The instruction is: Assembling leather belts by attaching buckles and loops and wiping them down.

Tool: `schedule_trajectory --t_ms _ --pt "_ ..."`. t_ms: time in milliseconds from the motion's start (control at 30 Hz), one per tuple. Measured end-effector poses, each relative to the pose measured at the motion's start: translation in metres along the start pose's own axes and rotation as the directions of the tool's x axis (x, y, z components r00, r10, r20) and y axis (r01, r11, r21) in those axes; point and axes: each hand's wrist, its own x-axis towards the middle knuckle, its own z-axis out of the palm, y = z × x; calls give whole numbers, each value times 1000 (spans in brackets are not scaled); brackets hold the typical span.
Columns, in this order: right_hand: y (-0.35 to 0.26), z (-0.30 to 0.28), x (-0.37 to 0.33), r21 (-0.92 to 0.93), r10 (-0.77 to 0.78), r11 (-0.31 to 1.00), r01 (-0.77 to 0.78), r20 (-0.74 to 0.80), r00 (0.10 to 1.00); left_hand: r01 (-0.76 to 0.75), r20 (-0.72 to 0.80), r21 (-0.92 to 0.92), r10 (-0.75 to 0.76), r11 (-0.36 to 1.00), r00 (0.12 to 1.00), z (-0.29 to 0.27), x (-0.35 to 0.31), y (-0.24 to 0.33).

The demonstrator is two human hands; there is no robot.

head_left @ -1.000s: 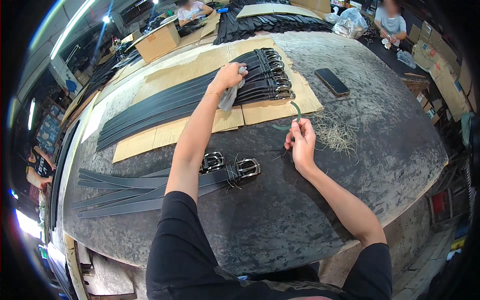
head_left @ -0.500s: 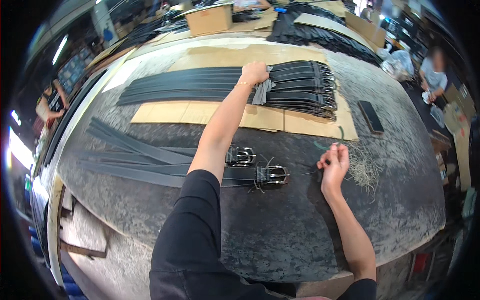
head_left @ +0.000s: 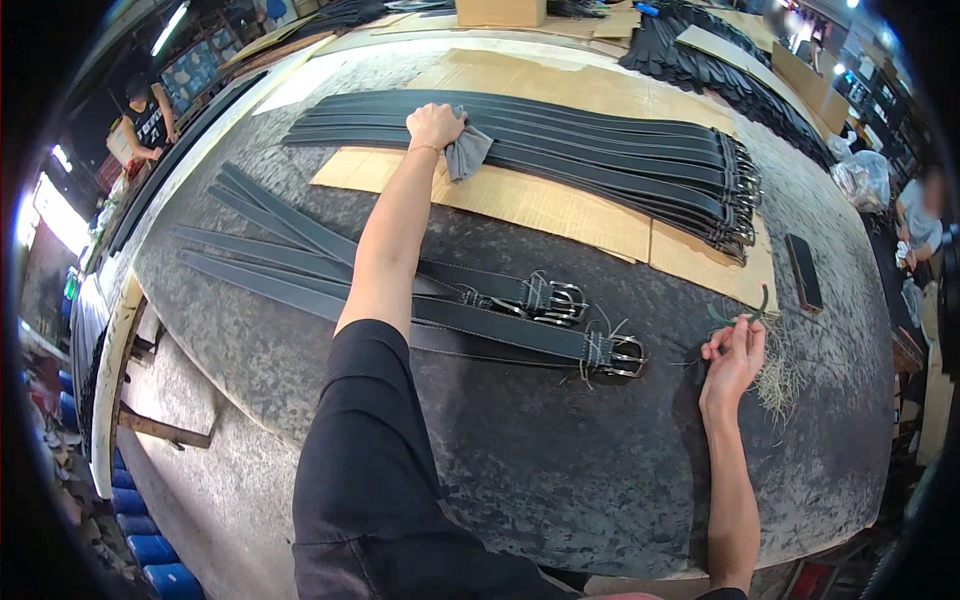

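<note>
My left hand (head_left: 435, 126) is closed round a grey cloth (head_left: 467, 153), pressing it onto a row of black leather belts (head_left: 600, 150) laid side by side. Their buckles (head_left: 740, 200) line up at the right end. In front of this row, several more belts (head_left: 500, 325) lie loosely crossed, with loose thread ends round the buckle (head_left: 627, 356) of the nearest one. My right hand (head_left: 733, 365) is raised over the right side of the table, fingers pinched on a thin curved green object (head_left: 765, 300). Its kind is mostly hidden by the fingers.
Cardboard (head_left: 560, 225) lies under the row of belts. A thread-clipping pile (head_left: 780, 380) sits beside my right hand, and a black phone (head_left: 803, 272) lies beyond it. More black belts (head_left: 700, 70) cover the far right. One person (head_left: 148, 120) works at far left, another (head_left: 918, 222) at right.
My left hand has slid the grey cloth leftward along the belts, away from the buckles. My right hand keeps its pinch on the green object near the clippings. The whole view has shifted.
</note>
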Motion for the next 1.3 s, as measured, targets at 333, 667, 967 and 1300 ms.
schedule_trajectory --t_ms 333,667,967,1300 --pt "-3 2 -1 -11 7 1000 -7 -4 1000 -62 58 -38 64 997 996 3 11 -25" --pt "-1 3 -1 -19 13 1000 -13 -8 1000 -47 92 123 36 991 995 -4 8 -28" --pt "-1 5 2 -5 23 1000 -23 14 1000 -119 97 -152 135 981 986 -8 7 -59" --pt "-3 0 -2 23 24 999 -24 -11 1000 -249 -27 -110 247 962 969 -17 1 -65"
